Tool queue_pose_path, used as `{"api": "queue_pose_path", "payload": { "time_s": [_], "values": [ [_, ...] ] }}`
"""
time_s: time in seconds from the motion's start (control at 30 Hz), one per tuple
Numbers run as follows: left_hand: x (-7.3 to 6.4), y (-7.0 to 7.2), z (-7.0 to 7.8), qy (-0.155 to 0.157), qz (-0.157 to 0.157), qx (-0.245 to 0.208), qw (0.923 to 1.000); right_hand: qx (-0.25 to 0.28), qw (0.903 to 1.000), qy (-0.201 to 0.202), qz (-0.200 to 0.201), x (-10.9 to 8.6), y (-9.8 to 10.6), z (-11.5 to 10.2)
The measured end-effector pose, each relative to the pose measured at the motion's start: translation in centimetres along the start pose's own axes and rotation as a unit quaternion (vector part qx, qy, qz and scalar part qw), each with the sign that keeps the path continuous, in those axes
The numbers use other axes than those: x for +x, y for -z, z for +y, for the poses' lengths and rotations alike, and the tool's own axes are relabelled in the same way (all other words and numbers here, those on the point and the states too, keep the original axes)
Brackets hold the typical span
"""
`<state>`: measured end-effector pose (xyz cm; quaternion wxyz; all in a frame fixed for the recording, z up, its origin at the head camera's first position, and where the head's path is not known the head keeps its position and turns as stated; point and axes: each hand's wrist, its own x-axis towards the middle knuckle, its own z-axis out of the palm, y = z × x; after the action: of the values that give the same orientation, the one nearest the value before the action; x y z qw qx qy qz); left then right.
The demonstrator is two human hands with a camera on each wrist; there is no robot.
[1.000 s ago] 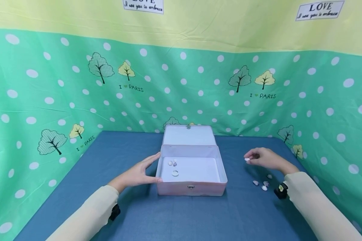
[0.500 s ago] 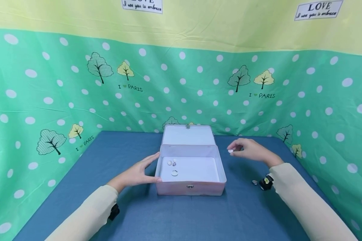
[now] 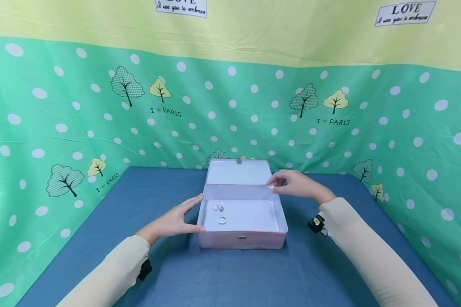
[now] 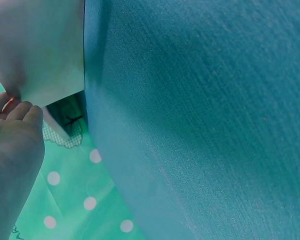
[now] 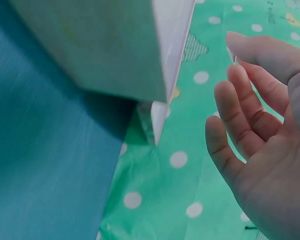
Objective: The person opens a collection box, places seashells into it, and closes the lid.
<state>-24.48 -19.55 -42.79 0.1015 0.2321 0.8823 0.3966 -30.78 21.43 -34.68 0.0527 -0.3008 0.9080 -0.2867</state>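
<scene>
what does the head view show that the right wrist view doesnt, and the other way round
Only the head view: the left hand touching the box, the small pieces lying on its floor, its front clasp and the LOVE labels.
Only the right wrist view: the palm side of the right hand and the outer right wall of the box.
Both: the right hand pinching a small white piece, part of the box, the blue table and the green dotted cloth.

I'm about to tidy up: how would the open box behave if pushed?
The box looks straight-sided and crisp-edged, so it probably stays stiff. Its opened-back lid may swing. The small pieces lying loose inside could slide.
</scene>
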Motion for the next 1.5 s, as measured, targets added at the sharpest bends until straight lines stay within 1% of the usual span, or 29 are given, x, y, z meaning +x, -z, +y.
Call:
{"api": "queue_pose_path", "payload": {
  "time_s": [0.2, 0.33, 0.4, 0.57, 0.77, 1.0, 1.1, 1.3, 1.5],
  "values": [
    [0.1, 0.0, -0.1, -0.003, -0.001, -0.006, 1.0000, 0.003, 0.9998, 0.010, -0.015, 1.8, -0.8, -1.5],
    [0.1, 0.0, 0.0, -0.001, 0.000, -0.003, 1.0000, 0.005, 0.9989, 0.040, -0.025, 2.8, -1.4, -2.4],
    [0.0, 0.1, 0.0, 0.000, -0.001, 0.002, 1.0000, 0.005, 0.9984, 0.047, -0.030, 3.4, -1.7, -2.7],
    [0.0, 0.1, 0.0, -0.002, 0.000, 0.004, 1.0000, 0.004, 0.9982, 0.038, -0.045, 4.9, -2.7, -3.4],
    [0.1, 0.0, -0.1, -0.007, 0.001, 0.001, 1.0000, 0.012, 0.9973, 0.039, -0.060, 6.3, -4.0, -3.8],
    [0.0, 0.0, 0.0, -0.006, 0.001, 0.001, 1.0000, 0.022, 0.9971, 0.012, -0.072, 7.2, -4.8, -3.8],
    [0.1, 0.0, -0.1, -0.009, 0.003, 0.003, 1.0000, 0.025, 0.9964, 0.007, -0.080, 7.5, -5.1, -3.7],
    [0.1, 0.0, -0.2, -0.009, 0.003, 0.004, 0.9999, 0.026, 0.9959, 0.007, -0.087, 7.9, -5.7, -3.8],
    [0.2, -0.1, -0.2, -0.011, 0.001, -0.003, 0.9999, 0.029, 0.9954, 0.010, -0.090, 7.7, -5.9, -4.0]
  ]
}}
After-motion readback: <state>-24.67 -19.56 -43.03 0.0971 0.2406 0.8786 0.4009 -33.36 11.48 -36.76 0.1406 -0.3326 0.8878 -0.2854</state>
